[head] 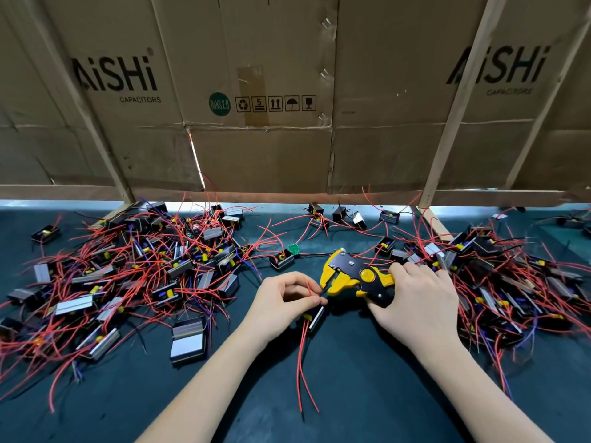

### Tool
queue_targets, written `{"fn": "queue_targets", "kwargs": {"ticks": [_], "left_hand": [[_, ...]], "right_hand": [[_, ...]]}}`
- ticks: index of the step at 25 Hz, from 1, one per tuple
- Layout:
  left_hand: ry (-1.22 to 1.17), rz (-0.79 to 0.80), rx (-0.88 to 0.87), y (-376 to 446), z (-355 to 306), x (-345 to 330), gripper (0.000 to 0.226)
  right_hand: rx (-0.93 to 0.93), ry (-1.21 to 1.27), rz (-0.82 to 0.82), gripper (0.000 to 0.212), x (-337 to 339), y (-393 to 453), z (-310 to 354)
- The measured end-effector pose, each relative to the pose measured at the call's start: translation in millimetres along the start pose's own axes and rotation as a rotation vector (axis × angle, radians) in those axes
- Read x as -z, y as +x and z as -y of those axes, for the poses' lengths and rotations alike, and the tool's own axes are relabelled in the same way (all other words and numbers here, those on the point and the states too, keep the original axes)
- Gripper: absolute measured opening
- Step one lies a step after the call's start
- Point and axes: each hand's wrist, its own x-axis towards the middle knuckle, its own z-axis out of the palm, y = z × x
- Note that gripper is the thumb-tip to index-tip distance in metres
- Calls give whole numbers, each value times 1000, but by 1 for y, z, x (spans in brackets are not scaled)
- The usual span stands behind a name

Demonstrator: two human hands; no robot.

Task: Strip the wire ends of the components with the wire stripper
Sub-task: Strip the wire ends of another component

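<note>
Two bare hands meet over the middle of the dark green work surface, nearer its front edge. The left hand [285, 294] pinches a thin red insulated wire [309, 288] between thumb and forefinger, and the small black boxy component with a silver side [315, 318] hangs just below those fingers, its other red leads trailing toward the front edge. The right hand [419, 298] has its fingers curled round the handles of the yellow and black automatic wire stripper [353, 278], whose long axis runs roughly left to right, its nose pointing left at the pinched wire. The jaws stand parted, and the wire end sits right at their mouth; whether it is already between them cannot be told. The wire lies just left of the tool's nose, so the likely next move is a short feed rightward by the left hand, then a squeeze by the right. Both forearms reach in from the front edge, converging. Heaps of similar components with red wires [128, 266] lie toward the left and right edges.
</note>
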Motion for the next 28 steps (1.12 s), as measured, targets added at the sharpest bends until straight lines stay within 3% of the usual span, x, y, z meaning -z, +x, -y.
{"fn": "queue_targets", "kwargs": {"ticks": [11, 16, 20, 25, 28], "left_hand": [[8, 13, -7, 1, 4, 0, 13], [203, -62, -33, 1, 6, 1, 9], [305, -99, -39, 1, 6, 4, 4], [285, 19, -34, 0, 3, 4, 6], [284, 44, -46, 0, 3, 3, 7]], "right_hand": [[-14, -66, 177, 48, 7, 4, 2], [-100, -67, 214, 47, 9, 3, 2], [-56, -38, 138, 50, 3, 1, -2], [-142, -6, 7, 57, -4, 2, -7], [-99, -12, 19, 56, -6, 1, -7]]}}
